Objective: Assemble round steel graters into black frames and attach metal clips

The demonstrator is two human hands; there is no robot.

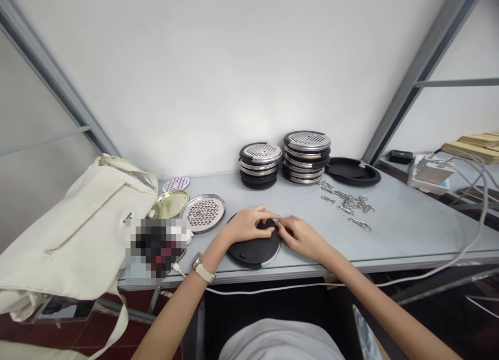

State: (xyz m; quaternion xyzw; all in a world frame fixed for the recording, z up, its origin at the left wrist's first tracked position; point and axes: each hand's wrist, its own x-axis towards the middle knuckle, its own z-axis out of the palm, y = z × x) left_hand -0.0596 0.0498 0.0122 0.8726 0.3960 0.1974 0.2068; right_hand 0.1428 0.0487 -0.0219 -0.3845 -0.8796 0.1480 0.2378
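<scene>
A round black lid with a metal rim (253,248) lies flat near the table's front edge. My left hand (249,222) rests on its top edge with fingers curled. My right hand (298,235) is at the lid's right rim, fingers pinched together. Between the two hands a small metal clip (276,222) shows at the lid's edge, and both hands touch it. A watch is on my left wrist.
Two stacks of black and perforated metal lids (260,164) (306,155) stand at the back. A black tray (353,171) lies right of them. Loose metal clips (349,204) are scattered at the right. A perforated disc (203,212), a gold dish (170,203) and a cream bag (74,230) lie left.
</scene>
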